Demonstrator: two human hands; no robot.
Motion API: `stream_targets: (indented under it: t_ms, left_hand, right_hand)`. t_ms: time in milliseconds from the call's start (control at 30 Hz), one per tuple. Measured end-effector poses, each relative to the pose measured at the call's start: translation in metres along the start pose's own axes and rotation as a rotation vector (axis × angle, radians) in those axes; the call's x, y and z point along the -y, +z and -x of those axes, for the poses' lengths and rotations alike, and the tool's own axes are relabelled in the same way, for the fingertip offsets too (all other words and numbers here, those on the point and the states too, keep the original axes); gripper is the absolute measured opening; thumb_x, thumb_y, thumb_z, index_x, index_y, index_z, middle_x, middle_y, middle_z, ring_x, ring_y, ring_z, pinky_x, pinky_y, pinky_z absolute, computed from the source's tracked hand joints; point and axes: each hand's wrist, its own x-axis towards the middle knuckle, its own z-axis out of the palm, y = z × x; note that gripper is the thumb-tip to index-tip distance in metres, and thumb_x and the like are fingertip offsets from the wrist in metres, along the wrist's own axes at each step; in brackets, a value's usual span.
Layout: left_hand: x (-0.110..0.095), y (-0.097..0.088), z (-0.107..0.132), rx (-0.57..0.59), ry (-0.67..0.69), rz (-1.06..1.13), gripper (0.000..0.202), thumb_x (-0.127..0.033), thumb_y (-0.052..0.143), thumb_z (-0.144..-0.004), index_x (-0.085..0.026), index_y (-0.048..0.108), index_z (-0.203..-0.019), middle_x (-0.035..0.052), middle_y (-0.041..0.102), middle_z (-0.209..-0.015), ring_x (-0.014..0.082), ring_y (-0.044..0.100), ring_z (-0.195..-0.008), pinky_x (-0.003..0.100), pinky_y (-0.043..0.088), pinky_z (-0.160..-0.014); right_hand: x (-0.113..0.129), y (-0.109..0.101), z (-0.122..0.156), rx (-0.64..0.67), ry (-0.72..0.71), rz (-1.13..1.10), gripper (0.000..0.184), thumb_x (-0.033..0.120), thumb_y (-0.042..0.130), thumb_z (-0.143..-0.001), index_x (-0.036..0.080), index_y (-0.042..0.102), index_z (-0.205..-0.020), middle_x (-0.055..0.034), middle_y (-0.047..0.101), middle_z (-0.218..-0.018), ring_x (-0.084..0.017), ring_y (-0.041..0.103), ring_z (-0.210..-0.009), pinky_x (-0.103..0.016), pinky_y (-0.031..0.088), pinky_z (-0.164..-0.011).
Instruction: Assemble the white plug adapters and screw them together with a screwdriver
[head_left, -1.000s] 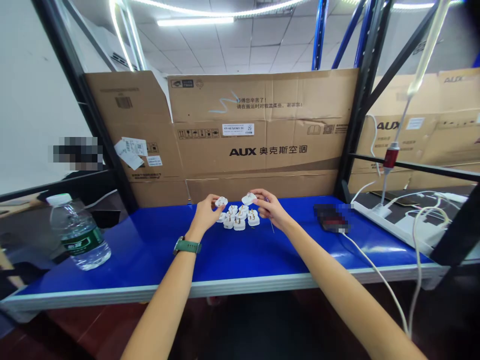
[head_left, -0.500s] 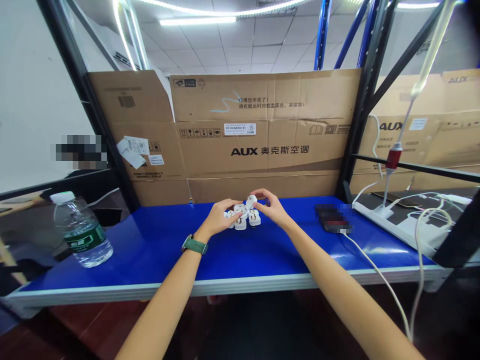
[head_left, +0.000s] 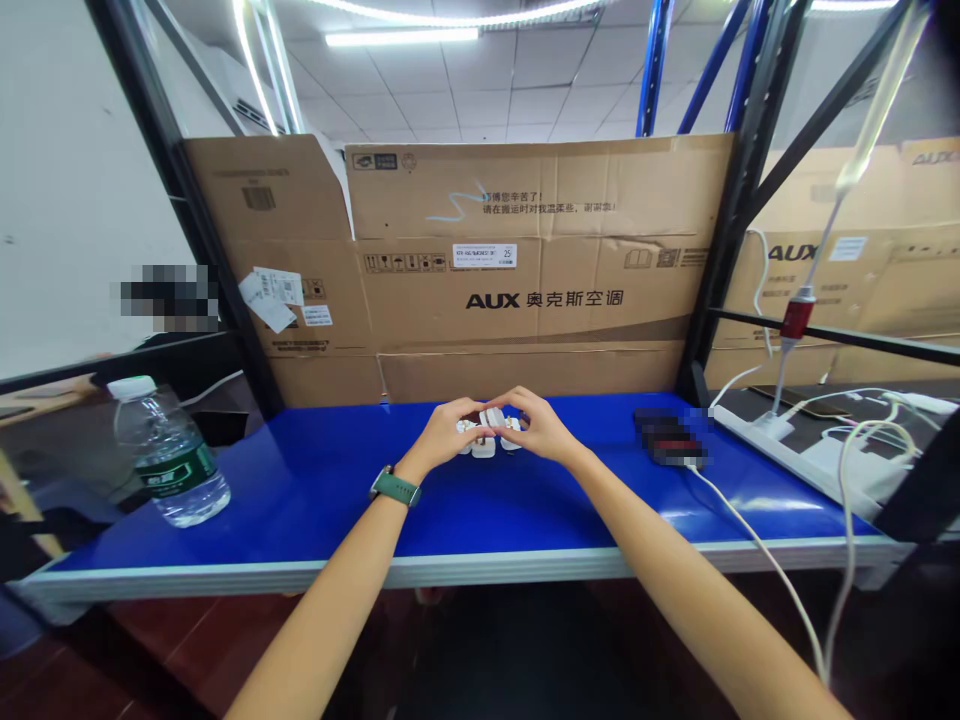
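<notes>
Several white plug adapters with metal prongs are gathered near the back middle of the blue tabletop (head_left: 315, 500). My right hand (head_left: 538, 428) is closed with thumb and fingers on one white plug adapter (head_left: 493, 418), held just above the others. My left hand (head_left: 446, 434), with a green-strapped watch (head_left: 395, 487) on its wrist, curls round the cluster from the left, and its fingertips meet the same adapter. One adapter (head_left: 484, 447) sits in front between the hands, and another (head_left: 512, 434) lies under my right fingers. The fingers partly hide the cluster.
A water bottle (head_left: 171, 455) stands at the left end of the table. To the right lies a dark, blurred-out device (head_left: 667, 437) with a white cable (head_left: 757, 550). A white power strip (head_left: 795, 460) runs along the right edge. Cardboard (head_left: 540, 330) walls off the back.
My right hand has brought its adapter left and down, from the right side of the cluster to its middle. My left fingers now meet it there. The view has shifted slightly.
</notes>
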Motion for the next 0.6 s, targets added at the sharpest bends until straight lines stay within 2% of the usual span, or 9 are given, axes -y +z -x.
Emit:
stream_targets:
  t_ms: [167,300,400,500,600]
  left_hand:
    - [-0.005,0.004,-0.001,-0.027,-0.105,0.216,0.047,-0.039,0.084,-0.073,-0.016,0.072,-0.113,0.0074,0.076,-0.103,0.0220,0.071,-0.091,0.032,0.056,-0.083]
    - [-0.008,0.007,0.000,-0.039,-0.189,0.385,0.039,-0.035,0.085,-0.070,-0.014,0.072,-0.100,0.0057,0.077,-0.090,0.0218,0.072,-0.083,0.032,0.057,-0.080]
    - [-0.003,0.010,0.000,-0.030,-0.228,0.427,0.038,-0.034,0.084,-0.070,-0.014,0.073,-0.100,0.0071,0.077,-0.091,0.0222,0.073,-0.083,0.032,0.057,-0.080]
    - [0.005,0.014,-0.002,-0.036,-0.240,0.496,0.043,-0.039,0.083,-0.073,-0.013,0.073,-0.105,0.0093,0.078,-0.097,0.0232,0.073,-0.087,0.033,0.057,-0.082]
    - [0.011,0.019,-0.004,-0.079,-0.270,0.551,0.046,-0.046,0.081,-0.075,-0.013,0.072,-0.105,0.0111,0.077,-0.098,0.0240,0.073,-0.088,0.034,0.057,-0.082]
  right_hand:
    - [-0.002,0.001,-0.001,-0.042,0.056,-0.052,0.032,0.036,0.079,-0.083,0.020,0.073,-0.110,-0.0077,0.070,-0.105,-0.019,0.062,-0.089,-0.027,0.045,-0.071]
    - [-0.004,0.004,-0.002,-0.079,0.093,-0.091,0.032,0.038,0.082,-0.080,0.020,0.076,-0.105,-0.0069,0.070,-0.100,-0.017,0.060,-0.080,-0.025,0.043,-0.064]
    - [-0.006,0.006,-0.002,-0.093,0.106,-0.109,0.031,0.038,0.083,-0.079,0.021,0.079,-0.104,-0.0061,0.069,-0.097,-0.015,0.058,-0.074,-0.025,0.043,-0.061]
    - [-0.008,0.007,-0.001,-0.101,0.134,-0.123,0.032,0.037,0.082,-0.080,0.021,0.079,-0.107,-0.0062,0.069,-0.097,-0.014,0.059,-0.070,-0.026,0.044,-0.060]
    - [-0.009,0.006,-0.001,-0.059,0.120,-0.072,0.038,0.036,0.080,-0.082,0.021,0.076,-0.117,-0.0080,0.071,-0.103,-0.017,0.063,-0.078,-0.027,0.048,-0.066]
